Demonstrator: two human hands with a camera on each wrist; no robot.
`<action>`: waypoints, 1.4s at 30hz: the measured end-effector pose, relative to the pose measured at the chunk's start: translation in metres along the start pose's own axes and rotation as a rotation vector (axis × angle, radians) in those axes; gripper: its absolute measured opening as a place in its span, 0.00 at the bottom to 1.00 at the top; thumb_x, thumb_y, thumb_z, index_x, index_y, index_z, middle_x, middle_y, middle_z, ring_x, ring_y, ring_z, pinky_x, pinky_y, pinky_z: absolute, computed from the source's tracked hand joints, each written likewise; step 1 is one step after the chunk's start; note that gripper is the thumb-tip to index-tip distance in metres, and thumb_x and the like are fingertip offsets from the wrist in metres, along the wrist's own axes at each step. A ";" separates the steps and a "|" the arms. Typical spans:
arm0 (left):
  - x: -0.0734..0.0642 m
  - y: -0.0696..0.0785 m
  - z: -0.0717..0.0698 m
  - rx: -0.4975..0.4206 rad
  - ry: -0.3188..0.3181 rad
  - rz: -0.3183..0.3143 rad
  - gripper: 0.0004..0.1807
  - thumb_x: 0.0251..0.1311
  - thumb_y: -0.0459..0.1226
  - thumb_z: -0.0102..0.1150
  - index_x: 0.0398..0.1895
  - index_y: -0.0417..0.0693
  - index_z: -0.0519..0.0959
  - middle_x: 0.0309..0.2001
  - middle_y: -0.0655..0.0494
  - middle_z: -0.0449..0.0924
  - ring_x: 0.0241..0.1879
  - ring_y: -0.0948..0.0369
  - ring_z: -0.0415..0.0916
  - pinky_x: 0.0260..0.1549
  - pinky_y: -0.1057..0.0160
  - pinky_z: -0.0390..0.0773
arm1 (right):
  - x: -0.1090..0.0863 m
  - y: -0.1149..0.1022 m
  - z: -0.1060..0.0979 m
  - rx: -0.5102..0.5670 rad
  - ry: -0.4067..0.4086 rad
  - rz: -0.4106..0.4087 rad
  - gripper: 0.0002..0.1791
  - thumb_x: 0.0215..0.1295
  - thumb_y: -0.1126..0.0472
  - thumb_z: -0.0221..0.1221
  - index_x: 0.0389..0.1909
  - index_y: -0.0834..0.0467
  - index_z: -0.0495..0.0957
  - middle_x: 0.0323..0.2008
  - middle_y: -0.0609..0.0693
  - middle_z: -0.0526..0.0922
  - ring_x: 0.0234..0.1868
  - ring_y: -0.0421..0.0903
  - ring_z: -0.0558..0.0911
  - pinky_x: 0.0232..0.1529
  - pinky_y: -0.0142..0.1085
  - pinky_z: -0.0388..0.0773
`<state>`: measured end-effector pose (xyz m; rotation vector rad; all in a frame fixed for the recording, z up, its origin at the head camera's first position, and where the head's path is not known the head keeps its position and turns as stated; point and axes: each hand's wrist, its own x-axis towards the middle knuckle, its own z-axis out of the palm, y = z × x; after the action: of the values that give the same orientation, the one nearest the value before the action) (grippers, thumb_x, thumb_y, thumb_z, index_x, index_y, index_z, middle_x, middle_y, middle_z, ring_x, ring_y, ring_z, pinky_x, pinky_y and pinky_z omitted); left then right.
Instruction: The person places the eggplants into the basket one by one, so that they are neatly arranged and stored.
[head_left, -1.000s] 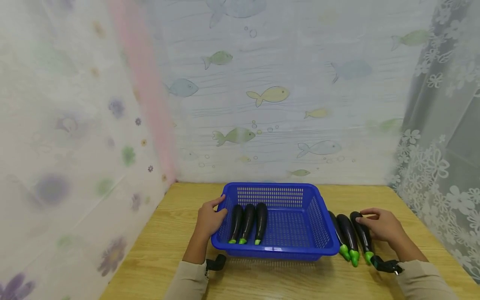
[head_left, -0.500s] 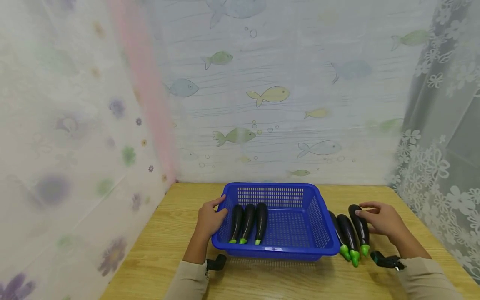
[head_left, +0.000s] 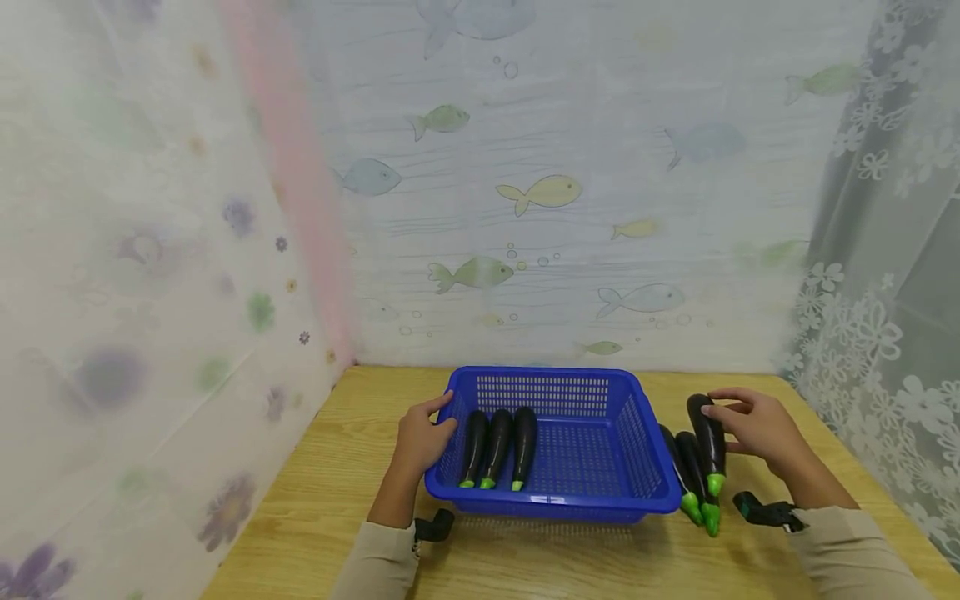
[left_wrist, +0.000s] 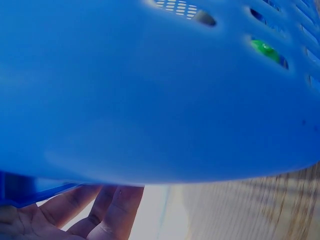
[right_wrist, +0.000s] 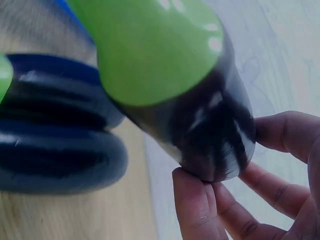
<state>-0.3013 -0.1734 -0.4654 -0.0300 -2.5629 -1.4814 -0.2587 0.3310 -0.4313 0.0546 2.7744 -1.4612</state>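
Observation:
My right hand (head_left: 757,423) pinches a dark purple eggplant (head_left: 708,437) by its rounded end, green cap hanging toward me. In the right wrist view the thumb and fingers hold this eggplant (right_wrist: 210,135), lifted clear of two others (right_wrist: 60,160). Those two eggplants (head_left: 687,462) lie side by side on the table, right of the blue plastic basket (head_left: 555,502). At the basket's left rim, my left hand (head_left: 423,437) grips the edge; in the left wrist view its fingers (left_wrist: 117,210) show beneath the blue rim. Three eggplants (head_left: 498,446) lie in a row inside the basket's left part.
The basket stands on a wood-grain table (head_left: 337,483). A fish-print sheet (head_left: 555,275) hangs behind the table, a flowered sheet (head_left: 150,333) at the left, and a lace curtain (head_left: 870,317) at the right.
My right hand has raised the rightmost eggplant off the table and carried it a little left, over the neighbouring one. The left hand and basket stay in place.

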 end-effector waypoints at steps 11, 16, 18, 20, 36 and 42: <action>-0.001 0.000 0.000 -0.002 0.003 0.004 0.29 0.63 0.37 0.62 0.70 0.56 0.77 0.70 0.43 0.75 0.41 0.51 0.87 0.34 0.52 0.88 | 0.005 -0.027 0.007 0.017 0.007 -0.078 0.38 0.76 0.42 0.55 0.77 0.62 0.64 0.66 0.75 0.72 0.61 0.68 0.80 0.45 0.48 0.88; -0.001 0.000 0.000 -0.004 0.003 0.005 0.29 0.64 0.38 0.61 0.71 0.56 0.77 0.71 0.43 0.74 0.43 0.49 0.87 0.35 0.50 0.89 | 0.008 -0.041 0.011 0.018 0.012 -0.113 0.37 0.76 0.42 0.55 0.76 0.60 0.65 0.66 0.74 0.72 0.60 0.68 0.80 0.44 0.48 0.88; -0.001 0.000 0.000 -0.007 0.001 0.003 0.29 0.63 0.38 0.61 0.71 0.56 0.77 0.71 0.43 0.74 0.43 0.50 0.87 0.35 0.50 0.89 | 0.009 -0.046 0.013 0.023 0.013 -0.121 0.36 0.76 0.43 0.55 0.76 0.60 0.66 0.66 0.74 0.73 0.61 0.69 0.80 0.44 0.48 0.88; -0.001 0.000 0.000 -0.008 0.000 0.000 0.29 0.63 0.38 0.61 0.70 0.56 0.77 0.70 0.43 0.74 0.42 0.50 0.87 0.34 0.51 0.88 | 0.009 -0.052 0.016 0.031 0.011 -0.125 0.35 0.76 0.43 0.55 0.76 0.59 0.66 0.66 0.74 0.72 0.61 0.69 0.80 0.45 0.48 0.88; -0.001 0.001 -0.001 0.001 0.001 -0.001 0.30 0.63 0.38 0.61 0.70 0.56 0.77 0.71 0.42 0.74 0.41 0.50 0.87 0.33 0.52 0.88 | 0.019 -0.086 0.043 0.119 -0.026 -0.138 0.33 0.76 0.46 0.58 0.75 0.59 0.67 0.64 0.72 0.76 0.57 0.63 0.84 0.43 0.47 0.89; -0.001 0.001 -0.001 0.003 -0.004 -0.002 0.29 0.63 0.38 0.61 0.70 0.56 0.77 0.71 0.42 0.74 0.39 0.51 0.87 0.32 0.54 0.88 | 0.023 -0.092 0.056 0.114 -0.035 -0.137 0.31 0.75 0.50 0.59 0.73 0.61 0.69 0.62 0.71 0.78 0.54 0.61 0.85 0.41 0.46 0.89</action>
<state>-0.3000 -0.1737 -0.4645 -0.0301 -2.5687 -1.4794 -0.2855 0.2341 -0.3878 -0.1620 2.7140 -1.6328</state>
